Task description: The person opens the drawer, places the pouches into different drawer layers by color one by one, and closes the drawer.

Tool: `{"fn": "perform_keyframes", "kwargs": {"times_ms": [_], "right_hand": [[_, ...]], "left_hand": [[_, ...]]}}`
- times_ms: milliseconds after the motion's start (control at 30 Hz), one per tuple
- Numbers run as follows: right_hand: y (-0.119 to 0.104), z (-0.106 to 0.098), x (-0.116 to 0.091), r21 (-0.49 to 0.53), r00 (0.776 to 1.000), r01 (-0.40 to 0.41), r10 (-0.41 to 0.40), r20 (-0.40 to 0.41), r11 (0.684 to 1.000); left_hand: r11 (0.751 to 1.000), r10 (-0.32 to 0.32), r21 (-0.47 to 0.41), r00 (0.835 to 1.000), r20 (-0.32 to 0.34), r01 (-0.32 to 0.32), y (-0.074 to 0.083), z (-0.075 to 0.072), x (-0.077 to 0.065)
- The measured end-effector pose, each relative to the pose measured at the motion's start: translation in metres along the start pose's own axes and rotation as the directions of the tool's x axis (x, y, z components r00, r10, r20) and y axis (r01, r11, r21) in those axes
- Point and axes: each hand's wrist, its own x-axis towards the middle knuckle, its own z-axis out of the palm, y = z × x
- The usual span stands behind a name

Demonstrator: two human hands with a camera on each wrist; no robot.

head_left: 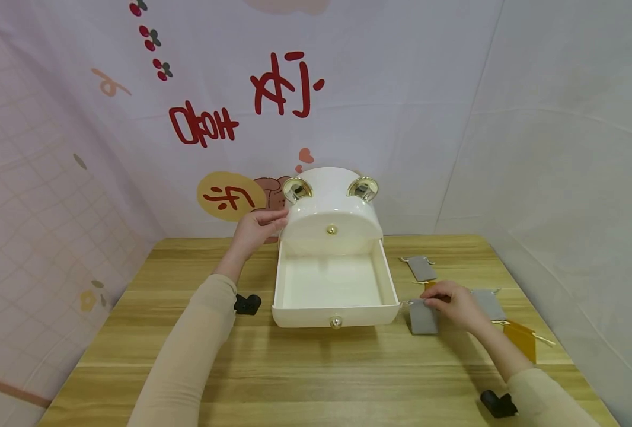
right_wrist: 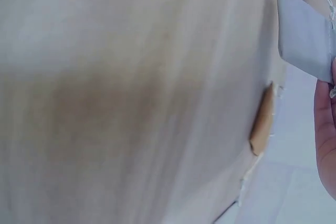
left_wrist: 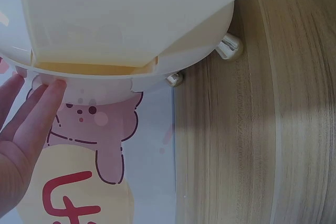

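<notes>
A white storage box (head_left: pixel 326 204) with two gold-rimmed round knobs like eyes on top stands at the back of the table. Its lower drawer (head_left: pixel 300 318) is pulled out toward me, with nothing inside. My left hand (head_left: pixel 253 234) rests its extended fingertips against the box's left side; the left wrist view shows these fingers (left_wrist: pixel 44 106) at the box's wall. To the right of the drawer, my right hand (head_left: pixel 457 305) pinches a small grey drawstring pouch (head_left: pixel 424 319) by its top edge. In the right wrist view the pouch (right_wrist: pixel 304 35) hangs over the wooden table.
Another grey pouch (head_left: pixel 421 268) lies behind the right hand, and a third grey pouch (head_left: pixel 489 304) beside it. An orange pouch (head_left: pixel 520 341) is near the right edge. Black angled pieces (head_left: pixel 248 304) sit left of the drawer and at front right. Printed cloth (head_left: pixel 390 89) hangs behind.
</notes>
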Motion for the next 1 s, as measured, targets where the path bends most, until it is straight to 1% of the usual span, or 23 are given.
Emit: {"fn": "perform_keyframes", "kwargs": {"times_ms": [133,300,400,533,667,900,1000], "right_hand": [[-0.007,-0.006,0.004,-0.005,0.999,-0.046,0.046,0.001,0.999],[-0.015,-0.012,0.011,0.009,0.998,-0.061,0.061,-0.008,0.998],[-0.022,-0.018,0.017,0.012,0.998,-0.058,0.059,-0.031,0.998],[-0.034,-0.03,0.026,-0.021,0.996,-0.041,0.039,-0.081,0.999],[-0.045,-0.041,0.034,-0.03,0.993,-0.036,0.033,-0.117,0.999],[-0.063,-0.057,0.046,0.026,0.985,-0.008,0.012,-0.173,1.0],[-0.07,-0.061,0.051,0.03,0.98,-0.01,0.016,-0.198,0.999]], "left_hand": [[1.0,-0.001,-0.004,1.0,0.004,0.001,-0.001,-0.002,0.0],[1.0,-0.006,-0.023,1.0,0.01,0.007,-0.003,-0.004,0.0],[1.0,-0.009,-0.029,1.0,0.015,0.01,-0.004,-0.004,0.0],[1.0,-0.011,-0.026,1.0,0.016,0.012,-0.004,-0.003,0.001],[1.0,-0.01,-0.02,1.0,0.012,0.01,-0.003,-0.002,0.001],[1.0,0.0,0.005,1.0,0.004,0.0,0.0,-0.001,0.001],[1.0,0.006,0.027,1.0,-0.002,-0.006,0.002,-0.001,0.001]]}}
